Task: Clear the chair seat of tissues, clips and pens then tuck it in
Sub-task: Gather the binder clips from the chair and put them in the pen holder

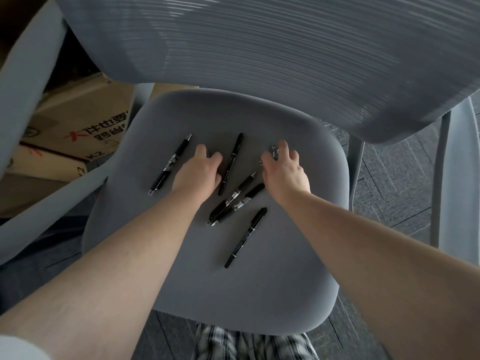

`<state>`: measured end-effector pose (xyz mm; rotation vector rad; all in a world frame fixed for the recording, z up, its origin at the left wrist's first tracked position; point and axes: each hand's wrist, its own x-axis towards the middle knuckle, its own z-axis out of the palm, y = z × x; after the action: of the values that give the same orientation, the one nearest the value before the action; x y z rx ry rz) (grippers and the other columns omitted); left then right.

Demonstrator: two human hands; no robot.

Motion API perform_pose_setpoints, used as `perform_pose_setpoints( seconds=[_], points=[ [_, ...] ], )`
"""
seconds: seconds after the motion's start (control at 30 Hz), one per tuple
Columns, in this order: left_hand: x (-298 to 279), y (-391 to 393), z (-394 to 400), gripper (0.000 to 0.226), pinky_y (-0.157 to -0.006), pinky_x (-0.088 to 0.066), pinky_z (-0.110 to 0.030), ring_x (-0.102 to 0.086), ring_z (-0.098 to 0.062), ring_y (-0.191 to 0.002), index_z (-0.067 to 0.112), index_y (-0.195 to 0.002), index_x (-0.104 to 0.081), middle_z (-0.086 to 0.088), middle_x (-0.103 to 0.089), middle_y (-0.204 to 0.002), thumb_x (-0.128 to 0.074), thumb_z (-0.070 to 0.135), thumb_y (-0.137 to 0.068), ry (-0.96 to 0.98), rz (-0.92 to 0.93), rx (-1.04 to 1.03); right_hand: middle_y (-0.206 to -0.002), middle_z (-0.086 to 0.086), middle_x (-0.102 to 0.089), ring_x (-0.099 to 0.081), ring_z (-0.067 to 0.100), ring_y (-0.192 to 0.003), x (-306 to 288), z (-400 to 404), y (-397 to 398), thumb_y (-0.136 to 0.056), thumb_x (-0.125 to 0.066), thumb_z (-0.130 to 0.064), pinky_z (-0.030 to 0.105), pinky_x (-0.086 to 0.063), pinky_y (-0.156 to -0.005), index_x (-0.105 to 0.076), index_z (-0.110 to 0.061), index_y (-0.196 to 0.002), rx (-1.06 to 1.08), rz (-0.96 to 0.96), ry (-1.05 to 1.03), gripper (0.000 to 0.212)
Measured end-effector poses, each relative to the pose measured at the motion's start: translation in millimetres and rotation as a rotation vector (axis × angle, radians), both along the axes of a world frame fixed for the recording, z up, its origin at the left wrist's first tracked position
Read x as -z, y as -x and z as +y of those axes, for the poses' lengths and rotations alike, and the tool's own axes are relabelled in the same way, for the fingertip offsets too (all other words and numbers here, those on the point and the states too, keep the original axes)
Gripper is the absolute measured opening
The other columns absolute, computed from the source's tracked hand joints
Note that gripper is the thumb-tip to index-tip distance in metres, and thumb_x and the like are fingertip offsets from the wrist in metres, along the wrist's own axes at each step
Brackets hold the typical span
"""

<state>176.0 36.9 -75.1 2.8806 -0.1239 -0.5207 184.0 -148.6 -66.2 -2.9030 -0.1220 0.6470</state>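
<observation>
Several black pens lie scattered on the grey chair seat [259, 281]: one at the left [171, 163], one in the middle [231, 163], two crossed together [237, 200] and one nearer me [246, 237]. My left hand [200, 172] rests palm-down between the left and middle pens. Its fingers curl over the seat, and what is under them is hidden. My right hand [284, 170] is at the right of the seat, its thumb and fingers pinched around a small metal clip [274, 151]. No tissues are in sight.
The chair's grey mesh backrest [259, 61] rises beyond the seat. Cardboard boxes [78, 131] sit on the floor to the left behind a grey armrest [31, 203]. Dark carpet tiles [394, 178] lie to the right. My plaid shorts [249, 344] show below the seat's front edge.
</observation>
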Motion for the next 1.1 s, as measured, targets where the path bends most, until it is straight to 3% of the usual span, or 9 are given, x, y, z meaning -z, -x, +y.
perform_pose_setpoints(
  seconds=[0.1, 0.23, 0.3, 0.4, 0.63, 0.87, 1.1],
  points=[
    [5, 4, 4, 0.011, -0.052, -0.036, -0.034, -0.054, -0.039, -0.062, 0.001, -0.094, -0.055, -0.021, -0.050, -0.100, -0.054, 0.005, -0.084, 0.051, -0.070, 0.012, -0.137, 0.015, -0.034, -0.043, 0.036, -0.098, 8, 2, -6, -0.097, -0.047, -0.015, 0.035, -0.038, -0.057, -0.049, -0.015, -0.113, -0.013, -0.066, 0.021, 0.016],
    [8, 3, 4, 0.011, -0.053, -0.036, -0.035, -0.055, -0.040, -0.068, 0.000, -0.093, -0.054, -0.020, -0.051, -0.098, -0.051, 0.005, -0.083, 0.100, -0.110, -0.026, -0.111, 0.017, -0.046, -0.039, 0.030, -0.073, 14, 5, -10, -0.090, -0.047, -0.001, 0.035, -0.038, -0.053, -0.047, -0.007, -0.092, -0.059, -0.105, -0.043, 0.005],
    [8, 1, 4, 0.010, -0.055, -0.036, -0.036, -0.053, -0.039, -0.070, 0.000, -0.092, -0.053, -0.019, -0.051, -0.098, -0.051, 0.006, -0.084, 0.125, -0.102, -0.068, -0.105, 0.016, -0.048, -0.043, 0.032, -0.072, 14, 4, -11, -0.089, -0.046, -0.004, 0.035, -0.040, -0.054, -0.044, -0.007, -0.085, -0.025, -0.107, -0.095, 0.005],
    [7, 1, 4, 0.009, -0.057, -0.036, -0.036, -0.046, -0.034, -0.067, 0.001, -0.091, -0.051, -0.015, -0.045, -0.091, -0.052, 0.006, -0.084, 0.156, -0.088, -0.113, -0.102, 0.017, -0.050, -0.043, 0.032, -0.070, 11, 4, -12, -0.088, -0.047, -0.009, 0.034, -0.035, -0.055, -0.049, -0.004, -0.095, 0.055, -0.115, -0.147, 0.009],
    [1, 7, 10, 0.006, -0.059, -0.043, -0.040, -0.051, -0.038, -0.069, 0.000, -0.085, -0.051, -0.014, -0.044, -0.087, -0.053, 0.003, -0.081, 0.191, -0.069, -0.167, -0.118, 0.017, -0.040, -0.045, 0.034, -0.083, 2, 14, -11, -0.089, -0.049, -0.013, 0.036, -0.036, -0.061, -0.051, -0.003, -0.105, 0.151, -0.029, -0.096, 0.019],
    [-1, 16, 14, 0.006, -0.060, -0.048, -0.044, -0.053, -0.039, -0.070, 0.000, -0.085, -0.051, -0.019, -0.050, -0.091, -0.054, 0.004, -0.080, 0.177, -0.073, -0.183, -0.102, 0.017, -0.038, -0.043, 0.032, -0.067, -1, 2, -8, -0.087, -0.050, -0.008, 0.033, -0.036, -0.056, -0.047, -0.001, -0.099, 0.188, -0.054, -0.168, 0.014],
    [-9, 21, 14, 0.008, -0.059, -0.043, -0.040, -0.054, -0.039, -0.072, 0.000, -0.085, -0.052, -0.015, -0.047, -0.088, -0.055, 0.005, -0.081, 0.171, -0.044, -0.186, -0.098, 0.009, -0.036, -0.045, 0.034, -0.076, -5, -4, 10, -0.087, -0.046, -0.001, 0.033, -0.038, -0.061, -0.043, -0.009, -0.094, 0.332, -0.051, -0.294, 0.011]
  ],
)
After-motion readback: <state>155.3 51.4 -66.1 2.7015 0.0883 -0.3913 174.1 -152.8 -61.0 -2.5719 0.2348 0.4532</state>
